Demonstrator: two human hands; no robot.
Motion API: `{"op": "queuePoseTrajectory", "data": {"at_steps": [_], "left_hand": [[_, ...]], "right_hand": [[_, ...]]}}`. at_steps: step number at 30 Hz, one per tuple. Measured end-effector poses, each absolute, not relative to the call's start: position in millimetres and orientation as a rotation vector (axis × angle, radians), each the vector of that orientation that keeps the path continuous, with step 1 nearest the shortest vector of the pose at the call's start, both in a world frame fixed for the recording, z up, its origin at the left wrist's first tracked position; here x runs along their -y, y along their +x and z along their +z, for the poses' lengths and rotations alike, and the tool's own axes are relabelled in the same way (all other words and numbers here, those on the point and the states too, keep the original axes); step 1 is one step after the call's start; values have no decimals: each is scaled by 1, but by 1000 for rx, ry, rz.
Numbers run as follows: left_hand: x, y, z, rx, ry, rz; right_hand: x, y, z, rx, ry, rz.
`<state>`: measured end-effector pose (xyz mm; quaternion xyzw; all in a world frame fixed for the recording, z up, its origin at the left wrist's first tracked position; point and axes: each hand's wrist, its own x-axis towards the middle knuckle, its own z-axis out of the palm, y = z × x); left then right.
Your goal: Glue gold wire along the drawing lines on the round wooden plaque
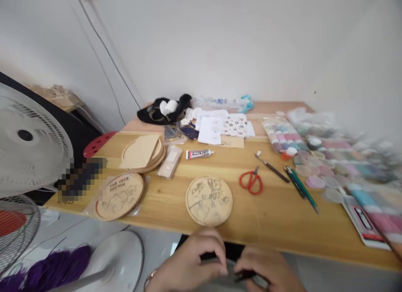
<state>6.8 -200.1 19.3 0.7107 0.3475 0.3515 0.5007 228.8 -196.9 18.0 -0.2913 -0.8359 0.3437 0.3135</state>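
Note:
Below the table's front edge my left hand [199, 258] is closed, thumb and forefinger brought together; whether anything is between them I cannot make out. Just right of it, my right hand [270, 267] is shut on a small dark object [243, 276] with a greyish, shiny part, too blurred to name. A round wooden board [209, 201] with line drawings of figures and plants lies at the table edge, right beyond my left hand. Red-handled scissors [251, 182] and a dark-handled pen-like tool [273, 170] lie farther to the right.
On the left are another drawn round board [121, 196], stacked round boards [147, 152] and fans [28, 137]. A glue tube [197, 154], papers [210, 131] and a black bag [157, 112] lie farther back. Pencils [300, 185], small lidded pots [315, 182] and bagged coloured materials [345, 158] crowd the right.

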Motion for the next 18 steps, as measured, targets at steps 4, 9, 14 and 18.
{"op": "queuePoseTrajectory", "data": {"at_steps": [4,9,14,18], "left_hand": [[205,4,20,-892,1707,890],[208,1,13,-955,1725,830],[206,-2,7,-1015,1768,791],[204,-6,5,-1027,1764,795]], "right_hand": [[204,220,24,2232,-986,889],[205,217,25,2238,-1054,920],[201,213,17,2261,-1061,853],[196,209,16,2266,-1055,884]]}}
